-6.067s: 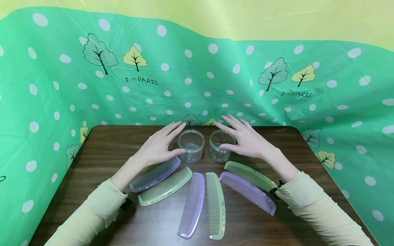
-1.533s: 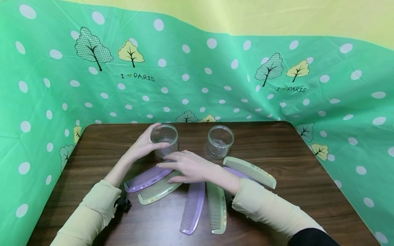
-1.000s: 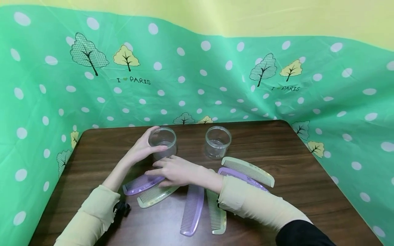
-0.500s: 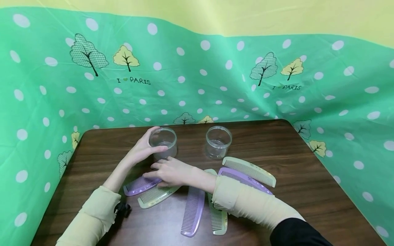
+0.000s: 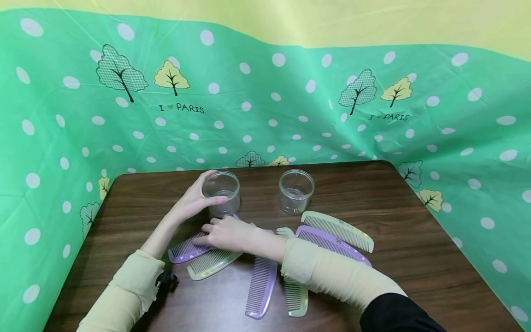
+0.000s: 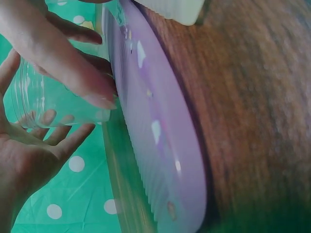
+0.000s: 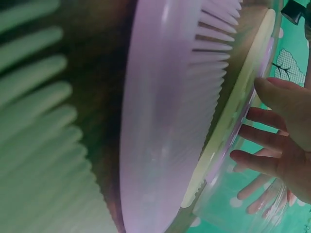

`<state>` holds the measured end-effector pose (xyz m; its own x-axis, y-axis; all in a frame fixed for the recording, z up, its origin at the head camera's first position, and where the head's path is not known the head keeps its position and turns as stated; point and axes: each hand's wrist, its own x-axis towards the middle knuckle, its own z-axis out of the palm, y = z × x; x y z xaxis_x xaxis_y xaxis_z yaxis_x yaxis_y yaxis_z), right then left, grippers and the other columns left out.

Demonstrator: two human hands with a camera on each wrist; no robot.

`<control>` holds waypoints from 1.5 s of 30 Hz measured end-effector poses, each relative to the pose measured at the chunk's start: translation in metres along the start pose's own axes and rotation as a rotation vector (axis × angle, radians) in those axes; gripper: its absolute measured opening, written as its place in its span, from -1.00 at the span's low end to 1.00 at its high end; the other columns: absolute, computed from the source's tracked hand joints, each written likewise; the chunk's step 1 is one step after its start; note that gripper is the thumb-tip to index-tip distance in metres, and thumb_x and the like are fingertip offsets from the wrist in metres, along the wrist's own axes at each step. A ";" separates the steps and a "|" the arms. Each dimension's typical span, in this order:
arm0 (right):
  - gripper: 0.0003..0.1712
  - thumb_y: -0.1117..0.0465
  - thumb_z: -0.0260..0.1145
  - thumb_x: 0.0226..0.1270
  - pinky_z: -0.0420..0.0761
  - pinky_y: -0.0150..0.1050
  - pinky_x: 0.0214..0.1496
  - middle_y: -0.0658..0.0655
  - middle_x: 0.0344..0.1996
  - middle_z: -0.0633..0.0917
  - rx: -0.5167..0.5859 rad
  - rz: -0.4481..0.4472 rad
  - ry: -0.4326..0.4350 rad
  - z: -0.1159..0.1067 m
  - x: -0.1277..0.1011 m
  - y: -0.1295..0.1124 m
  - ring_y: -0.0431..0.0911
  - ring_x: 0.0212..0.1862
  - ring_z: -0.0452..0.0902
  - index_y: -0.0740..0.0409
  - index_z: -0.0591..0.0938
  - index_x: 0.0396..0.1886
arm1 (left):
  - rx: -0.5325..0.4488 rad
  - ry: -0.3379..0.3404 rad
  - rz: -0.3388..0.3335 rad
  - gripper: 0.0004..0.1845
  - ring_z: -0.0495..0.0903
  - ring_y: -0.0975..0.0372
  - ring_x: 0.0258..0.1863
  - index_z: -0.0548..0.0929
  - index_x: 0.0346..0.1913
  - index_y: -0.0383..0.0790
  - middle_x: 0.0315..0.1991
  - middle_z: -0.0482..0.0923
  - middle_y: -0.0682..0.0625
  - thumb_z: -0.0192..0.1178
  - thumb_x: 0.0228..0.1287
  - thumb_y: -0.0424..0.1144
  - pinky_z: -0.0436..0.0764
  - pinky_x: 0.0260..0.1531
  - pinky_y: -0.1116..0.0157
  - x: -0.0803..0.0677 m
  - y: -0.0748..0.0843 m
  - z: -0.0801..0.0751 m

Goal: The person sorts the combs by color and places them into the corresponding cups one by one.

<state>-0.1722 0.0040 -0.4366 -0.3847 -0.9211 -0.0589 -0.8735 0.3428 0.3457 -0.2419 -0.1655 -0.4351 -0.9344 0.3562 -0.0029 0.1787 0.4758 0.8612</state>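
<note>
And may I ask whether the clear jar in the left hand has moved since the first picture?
Yes, leftward: the clear jar, first in front of the central checked tree, now sits mostly left of it.

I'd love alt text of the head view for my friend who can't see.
A person's left hand holds a clear jar on a dark table while the right hand lies over a purple comb. A second jar stands to the right, five other combs lie in front, and a dotted green cloth hangs behind.
</note>
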 end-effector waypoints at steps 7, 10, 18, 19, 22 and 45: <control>-0.55 0.08 0.07 0.62 0.71 -0.36 -0.26 -0.08 -0.01 0.75 -0.109 -0.022 0.056 -0.001 -0.004 -0.007 -0.17 -0.10 0.70 -0.35 0.53 0.39 | 0.004 0.001 0.000 0.02 0.26 -0.04 0.55 0.10 0.60 0.11 0.58 0.22 -0.09 0.47 0.19 0.14 0.30 0.45 -0.20 0.000 0.001 0.002; -0.53 0.07 0.06 0.61 0.71 -0.37 -0.27 -0.06 0.02 0.73 -0.162 -0.024 0.050 -0.002 -0.007 -0.010 -0.17 -0.08 0.69 -0.34 0.49 0.42 | 0.001 0.004 -0.001 0.02 0.26 -0.03 0.54 0.11 0.60 0.11 0.58 0.23 -0.09 0.48 0.18 0.13 0.30 0.45 -0.19 0.001 0.002 0.003; -0.49 0.10 0.10 0.58 0.69 -0.39 -0.31 -0.08 0.06 0.73 -0.182 -0.003 0.054 -0.002 -0.014 -0.011 -0.18 -0.06 0.70 -0.35 0.46 0.45 | -0.003 0.009 0.004 0.04 0.25 -0.04 0.55 0.11 0.61 0.08 0.58 0.24 -0.10 0.49 0.17 0.11 0.28 0.47 -0.18 0.002 0.002 0.004; -0.50 0.10 0.09 0.58 0.68 -0.39 -0.33 -0.10 0.03 0.73 -0.180 0.002 0.067 -0.002 -0.015 -0.011 -0.19 -0.07 0.70 -0.33 0.48 0.43 | -0.006 0.008 0.004 0.05 0.25 -0.05 0.55 0.11 0.61 0.07 0.58 0.24 -0.10 0.49 0.17 0.11 0.28 0.46 -0.18 0.002 0.002 0.004; -0.55 0.10 0.09 0.59 0.66 -0.39 -0.39 -0.13 -0.04 0.75 -0.180 0.015 0.104 -0.002 -0.018 -0.008 -0.20 -0.13 0.72 -0.32 0.51 0.38 | -0.015 0.011 -0.004 0.05 0.25 -0.04 0.55 0.11 0.61 0.09 0.57 0.24 -0.09 0.49 0.16 0.12 0.29 0.46 -0.18 0.001 0.002 0.004; -0.49 0.29 0.25 0.46 0.65 -0.32 -0.31 -0.06 -0.07 0.68 0.047 0.047 0.108 -0.018 -0.067 0.025 -0.16 -0.15 0.67 -0.34 0.53 0.26 | -0.010 0.015 -0.002 0.04 0.25 -0.03 0.55 0.10 0.61 0.08 0.57 0.24 -0.11 0.48 0.18 0.14 0.23 0.49 -0.21 -0.002 -0.001 0.002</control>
<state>-0.1630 0.0712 -0.4073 -0.3937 -0.9173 0.0587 -0.8692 0.3923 0.3010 -0.2399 -0.1655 -0.4369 -0.9392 0.3433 0.0022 0.1735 0.4689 0.8661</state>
